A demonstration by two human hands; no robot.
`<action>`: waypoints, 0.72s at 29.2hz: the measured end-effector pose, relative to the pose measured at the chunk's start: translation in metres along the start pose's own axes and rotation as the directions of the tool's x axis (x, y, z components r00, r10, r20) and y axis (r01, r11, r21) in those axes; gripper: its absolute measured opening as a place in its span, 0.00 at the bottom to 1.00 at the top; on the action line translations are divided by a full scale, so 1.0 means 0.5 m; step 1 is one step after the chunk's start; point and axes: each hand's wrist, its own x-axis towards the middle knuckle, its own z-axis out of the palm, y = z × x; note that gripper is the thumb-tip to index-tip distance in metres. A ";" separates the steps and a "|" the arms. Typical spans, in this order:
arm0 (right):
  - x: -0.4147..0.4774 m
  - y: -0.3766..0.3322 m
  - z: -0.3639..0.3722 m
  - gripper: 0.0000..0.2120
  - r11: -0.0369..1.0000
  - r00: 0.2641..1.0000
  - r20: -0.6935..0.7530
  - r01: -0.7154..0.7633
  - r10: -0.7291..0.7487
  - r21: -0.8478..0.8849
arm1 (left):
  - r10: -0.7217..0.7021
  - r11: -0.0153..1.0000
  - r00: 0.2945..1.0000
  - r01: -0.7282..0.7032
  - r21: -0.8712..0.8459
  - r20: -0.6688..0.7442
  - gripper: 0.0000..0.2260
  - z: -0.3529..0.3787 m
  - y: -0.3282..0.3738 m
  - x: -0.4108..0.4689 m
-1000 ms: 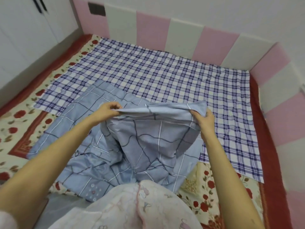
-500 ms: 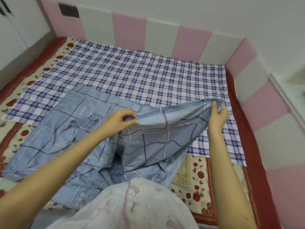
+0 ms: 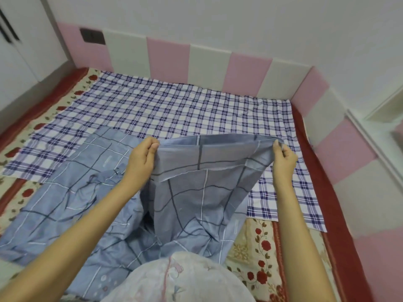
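Pinching the blue sheet's (image 3: 202, 188) raised edge, left hand (image 3: 141, 158) and right hand (image 3: 283, 160) stretch it, fingers curled.

Brightly and evenly lit in soft, diffuse indoor light. Shadowed only faintly, darkest in the hollow under the lifted blue sheet (image 3: 185, 205). Bowed by the wide lens towards the edges, plainly along the padded wall panels (image 3: 340, 153). Slightly soft all over, smeared worst at the wardrobe door handles (image 3: 8, 29) top left
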 end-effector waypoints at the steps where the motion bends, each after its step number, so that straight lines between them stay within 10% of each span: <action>1: -0.005 -0.004 0.000 0.22 0.999 1.000 -0.002 -0.005 0.005 0.034 | -0.004 0.999 0.999 0.006 0.042 -0.053 0.13 0.000 0.003 -0.009; 9: -0.011 -0.039 0.015 0.20 0.986 0.988 -0.132 0.098 -0.080 0.136 | 0.070 0.982 0.985 -0.041 0.184 -0.155 0.11 -0.010 -0.006 0.012; 17: 0.012 -0.043 0.016 0.12 0.979 0.953 -0.227 0.202 -0.199 -0.013 | 0.020 0.962 0.997 -0.038 0.270 0.068 0.05 -0.005 -0.034 0.048; 21: 0.024 0.010 0.027 0.12 0.966 0.994 -0.020 -0.105 0.103 -0.235 | -0.206 0.935 0.920 0.084 0.345 0.334 0.07 0.041 -0.067 0.064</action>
